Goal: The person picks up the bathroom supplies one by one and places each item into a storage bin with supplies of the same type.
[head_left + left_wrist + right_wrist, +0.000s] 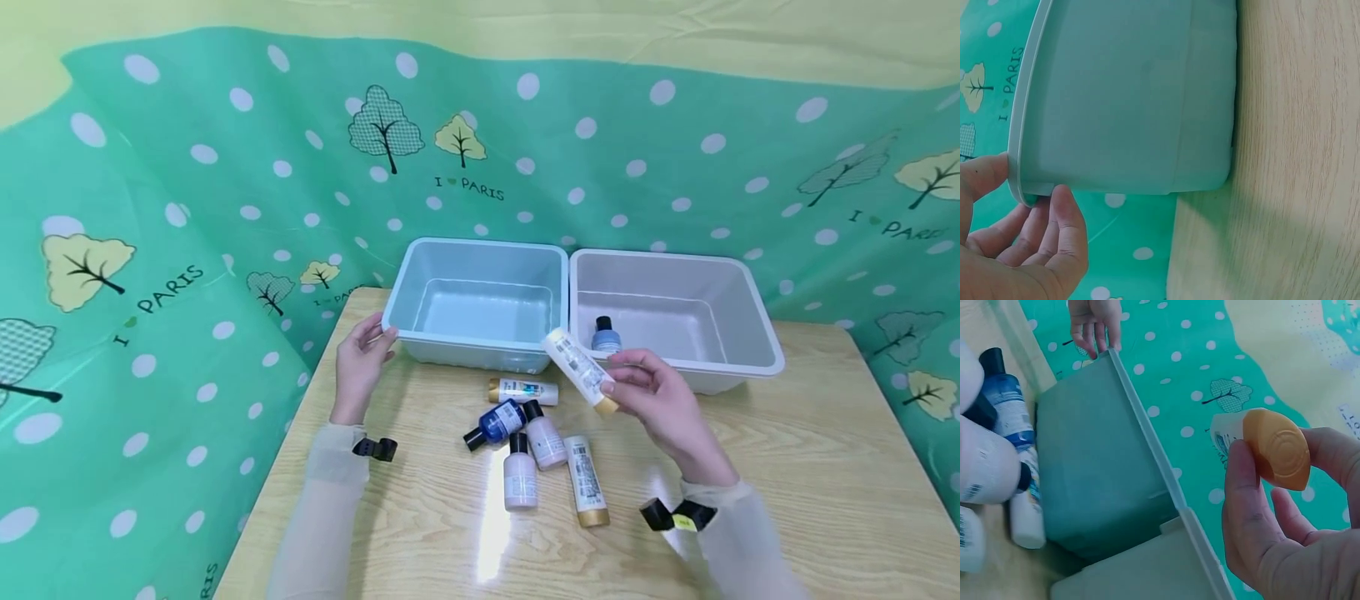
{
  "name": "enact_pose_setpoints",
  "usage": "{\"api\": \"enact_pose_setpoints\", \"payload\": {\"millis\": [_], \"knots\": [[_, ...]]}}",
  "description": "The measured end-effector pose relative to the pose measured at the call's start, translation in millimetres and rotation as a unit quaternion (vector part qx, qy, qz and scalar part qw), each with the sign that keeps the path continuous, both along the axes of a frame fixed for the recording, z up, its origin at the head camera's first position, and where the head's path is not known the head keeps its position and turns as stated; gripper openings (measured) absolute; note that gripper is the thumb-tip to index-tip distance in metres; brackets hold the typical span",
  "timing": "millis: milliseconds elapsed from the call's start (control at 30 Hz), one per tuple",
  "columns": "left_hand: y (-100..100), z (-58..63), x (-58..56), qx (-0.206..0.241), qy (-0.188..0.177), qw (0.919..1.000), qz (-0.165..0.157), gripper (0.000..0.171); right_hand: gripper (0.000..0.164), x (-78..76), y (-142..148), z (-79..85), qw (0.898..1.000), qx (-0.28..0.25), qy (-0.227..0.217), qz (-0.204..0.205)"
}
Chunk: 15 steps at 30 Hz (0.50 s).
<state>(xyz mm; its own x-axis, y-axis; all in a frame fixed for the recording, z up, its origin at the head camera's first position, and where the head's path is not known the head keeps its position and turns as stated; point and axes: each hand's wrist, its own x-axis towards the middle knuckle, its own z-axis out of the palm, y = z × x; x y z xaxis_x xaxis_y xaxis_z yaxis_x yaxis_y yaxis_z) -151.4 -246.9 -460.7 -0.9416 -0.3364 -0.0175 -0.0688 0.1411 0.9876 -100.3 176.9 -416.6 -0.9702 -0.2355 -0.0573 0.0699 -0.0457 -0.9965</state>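
My left hand (362, 358) pinches the rim of the light blue bin (480, 343) at its front left corner, thumb on one side and fingers under the lip (1029, 250). My right hand (663, 408) grips a white tube with a gold cap (576, 367) near its cap end. The tube is tilted above the bins' front edges, close to where they meet; its gold cap (1279, 450) faces the right wrist camera. Inside the grey bin (720, 367) stands a blue bottle with a black cap (606, 337), near the front left corner.
On the wooden table (420, 517) before the bins lie another white tube (525, 392), a dark blue bottle (501, 421), two pale pink bottles (547, 442) with black caps, and a gold-capped tube (585, 475). A green dotted cloth (600, 192) hangs behind and at the sides.
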Motion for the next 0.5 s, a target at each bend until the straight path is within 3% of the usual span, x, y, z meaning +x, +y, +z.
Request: {"api": "enact_pose_setpoints", "payload": {"millis": [500], "knots": [[-1, -0.6, 2.0, 0.011, 0.002, 0.9999, 0.006, 0.049, 0.051, -102.1, -44, 44.2, 0.999, 0.017, -0.043, -0.006]]}}
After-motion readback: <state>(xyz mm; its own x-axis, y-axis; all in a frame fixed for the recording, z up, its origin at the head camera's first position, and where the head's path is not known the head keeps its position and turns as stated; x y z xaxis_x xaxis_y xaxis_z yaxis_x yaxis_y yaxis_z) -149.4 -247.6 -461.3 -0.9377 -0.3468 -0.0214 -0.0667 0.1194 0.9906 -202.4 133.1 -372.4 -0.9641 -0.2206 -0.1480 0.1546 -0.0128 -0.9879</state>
